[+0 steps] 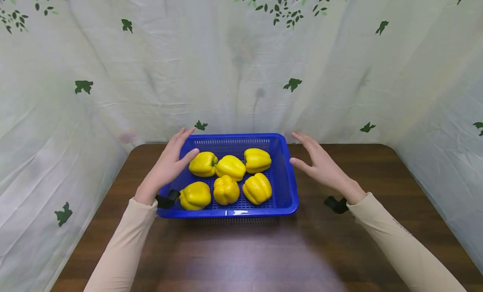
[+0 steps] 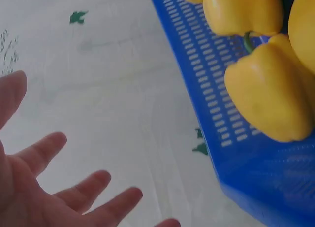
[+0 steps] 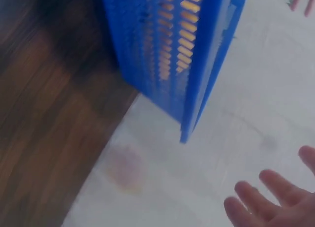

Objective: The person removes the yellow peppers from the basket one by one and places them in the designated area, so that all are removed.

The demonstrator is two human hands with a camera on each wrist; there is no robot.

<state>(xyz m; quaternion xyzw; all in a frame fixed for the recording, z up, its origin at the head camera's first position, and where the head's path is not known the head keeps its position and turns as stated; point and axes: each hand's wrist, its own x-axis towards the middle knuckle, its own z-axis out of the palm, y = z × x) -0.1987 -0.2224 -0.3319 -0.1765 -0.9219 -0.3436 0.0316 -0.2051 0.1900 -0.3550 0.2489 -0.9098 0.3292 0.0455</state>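
Observation:
A blue plastic basket [image 1: 241, 213] with slotted walls stands on the table, holding several yellow bell peppers [image 1: 258, 189]. My left hand [image 1: 169, 164] is over the basket's left side, fingers extended and thumb apart, with nothing in it. In the left wrist view that hand [image 2: 64, 197] shows spread fingers, apart from the basket rim and a pepper [image 2: 270, 91]. Just beyond the right rim, my right hand [image 1: 322, 166] hovers with fingers stretched out and holds nothing. The right wrist view shows its fingers [image 3: 283, 187] clear of the basket's slotted wall [image 3: 147, 49].
The dark brown wooden table [image 1: 241, 254] extends in front of the basket and to both sides. A pale curtain [image 1: 226, 74] with green leaf prints hangs behind the table's back edge and along both sides. Black straps [image 1: 336, 204] sit at the wrists.

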